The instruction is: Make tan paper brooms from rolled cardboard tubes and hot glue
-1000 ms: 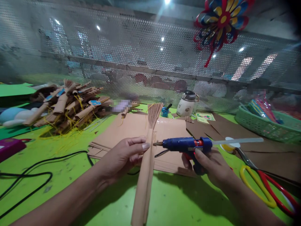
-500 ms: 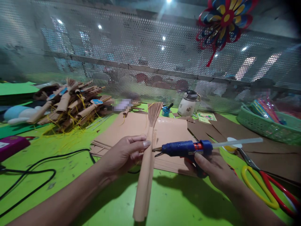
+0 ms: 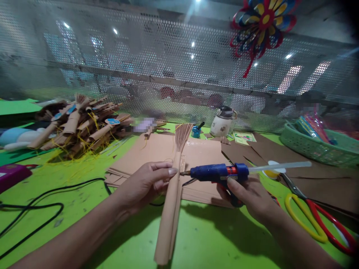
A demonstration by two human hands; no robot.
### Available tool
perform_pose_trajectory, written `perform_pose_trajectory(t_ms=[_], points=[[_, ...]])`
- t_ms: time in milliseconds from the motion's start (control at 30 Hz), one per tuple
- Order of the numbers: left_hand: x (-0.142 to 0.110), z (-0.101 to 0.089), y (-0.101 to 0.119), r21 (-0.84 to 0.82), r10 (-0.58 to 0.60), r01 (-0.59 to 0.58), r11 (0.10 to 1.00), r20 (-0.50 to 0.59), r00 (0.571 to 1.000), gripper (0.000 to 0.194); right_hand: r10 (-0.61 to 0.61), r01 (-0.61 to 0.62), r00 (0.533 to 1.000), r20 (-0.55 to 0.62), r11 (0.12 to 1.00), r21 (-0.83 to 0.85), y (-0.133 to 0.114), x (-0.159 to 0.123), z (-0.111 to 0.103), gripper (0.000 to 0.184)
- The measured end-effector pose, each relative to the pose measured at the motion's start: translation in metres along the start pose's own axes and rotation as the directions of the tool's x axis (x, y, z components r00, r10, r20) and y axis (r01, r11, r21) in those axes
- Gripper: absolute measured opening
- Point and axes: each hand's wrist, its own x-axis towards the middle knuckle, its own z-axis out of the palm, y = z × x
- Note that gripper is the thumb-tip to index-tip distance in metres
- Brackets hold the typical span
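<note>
My left hand [image 3: 153, 179] is closed on a rolled brown paper tube [image 3: 168, 213], thumb on top near its middle. A pleated paper fan [image 3: 183, 136] spreads from the tube's far end, with a thin yellow string at it. My right hand [image 3: 249, 194] grips a blue hot glue gun [image 3: 210, 172], a clear glue stick [image 3: 283, 166] jutting from its back. The gun's metal nozzle is at the tube's right side, close to my left thumb; whether it touches cannot be made out. Beneath lies a stack of brown paper sheets [image 3: 134, 160].
Several finished paper rolls with yellow strings [image 3: 92, 123] are heaped at the left. Red-and-yellow scissors [image 3: 305, 205] lie at the right, before a green basket [image 3: 314, 144]. A white jug [image 3: 221, 123] stands behind. A black cable [image 3: 56, 203] crosses the green table at left.
The tube's near end has swung slightly left. The glue gun has shifted a little left along with the whole view, its nozzle still at the tube's edge.
</note>
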Motion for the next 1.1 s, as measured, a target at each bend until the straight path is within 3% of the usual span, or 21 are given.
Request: perform_pose_trajectory(t_ms=[267,567,1100], points=[[0.002,-0.002,0.004,-0.004,0.021,-0.021,1.0,-0.023,1.0,0.007,-0.005,0.01,0.981,0.191,1.0,-0.025,-0.001,-0.006,-0.003,0.042],[0.003,-0.002,-0.002,0.014,0.016,-0.015,1.0,-0.079,0.997,0.012,0.005,-0.008,0.999,-0.034,0.998,-0.069,-0.002,0.0,0.002,0.041],[0.006,-0.008,0.003,0.06,0.04,-0.035,0.998,-0.087,0.995,0.01,-0.074,0.095,0.991,0.111,0.975,-0.2,-0.013,-0.009,0.003,0.033]])
